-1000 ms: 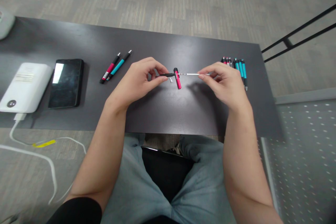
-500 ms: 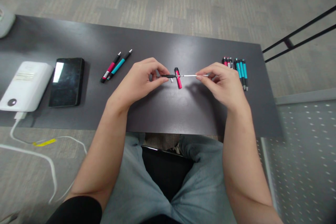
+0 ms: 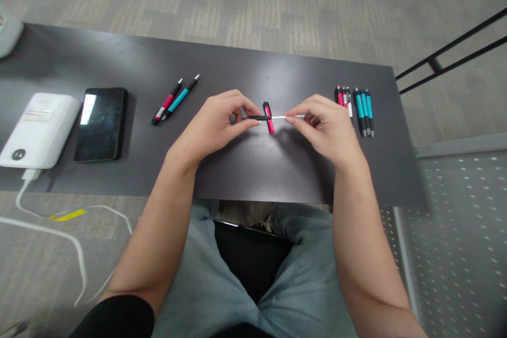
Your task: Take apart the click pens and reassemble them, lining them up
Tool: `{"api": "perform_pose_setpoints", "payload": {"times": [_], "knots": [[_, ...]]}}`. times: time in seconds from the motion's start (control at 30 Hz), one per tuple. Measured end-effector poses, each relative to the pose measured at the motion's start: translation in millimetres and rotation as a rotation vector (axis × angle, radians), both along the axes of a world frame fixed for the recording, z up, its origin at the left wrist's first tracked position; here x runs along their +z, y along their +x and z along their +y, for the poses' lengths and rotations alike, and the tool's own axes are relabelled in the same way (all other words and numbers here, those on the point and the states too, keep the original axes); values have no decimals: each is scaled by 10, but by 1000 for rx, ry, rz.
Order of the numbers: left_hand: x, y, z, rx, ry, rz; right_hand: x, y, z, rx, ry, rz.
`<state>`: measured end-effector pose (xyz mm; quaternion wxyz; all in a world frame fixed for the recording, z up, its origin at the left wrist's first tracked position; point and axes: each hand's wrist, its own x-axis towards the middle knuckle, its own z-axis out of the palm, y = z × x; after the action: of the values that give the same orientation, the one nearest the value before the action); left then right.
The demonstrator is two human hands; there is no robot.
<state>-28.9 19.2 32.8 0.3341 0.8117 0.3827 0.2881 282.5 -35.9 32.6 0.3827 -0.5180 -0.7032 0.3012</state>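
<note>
Between thumb and fingers, my left hand (image 3: 224, 125) pinches a black pen barrel part (image 3: 264, 118) that points right. My right hand (image 3: 322, 124) pinches a thin white pen refill (image 3: 279, 116), lined up with the black part and entering its right end. Both pieces are held above the table, crossing over a red pen barrel (image 3: 270, 124) that lies there. A small pale piece beside my left fingertips is mostly hidden. To the right of my right hand lie several teal pens (image 3: 364, 111) and a few red pens (image 3: 340, 96), the latter partly covered by the hand.
On the dark table (image 3: 253, 174), a red pen (image 3: 168, 101) and a teal pen (image 3: 181, 97) lie left of my left hand. Farther left are a black phone-like device (image 3: 100, 125) and a white power bank (image 3: 39, 129) with a white cable (image 3: 113, 209) hanging over the edge.
My right hand has moved left with the refill, and less of the refill shows between the hands. My left hand has shifted slightly right with the black part.
</note>
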Motion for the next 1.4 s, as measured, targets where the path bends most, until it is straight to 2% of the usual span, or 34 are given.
{"api": "perform_pose_setpoints", "payload": {"times": [0.13,0.23,0.43,0.6,0.83,1.17,1.3,1.4], "knots": [[-34,45,-2,-24,2,10,-23,-145,5,39,81,-12],[-57,59,2,-51,12,2,-39,-225,10,14,109,19],[-53,44,0,-33,9,25,-81,-317,17,-95,-14,199],[-34,24,-6,-5,-14,-54,-67,-381,16,-168,-28,285],[-100,41,2,-23,-77,-110,-18,-519,34,-187,-17,263],[-203,63,-17,-99,-243,-330,-175,-614,165,-155,67,345],[-189,5,21,-91,-268,-337,-256,-604,200,-120,88,301],[-190,-65,63,-21,-223,-335,-267,-571,180,-132,128,111]]}}
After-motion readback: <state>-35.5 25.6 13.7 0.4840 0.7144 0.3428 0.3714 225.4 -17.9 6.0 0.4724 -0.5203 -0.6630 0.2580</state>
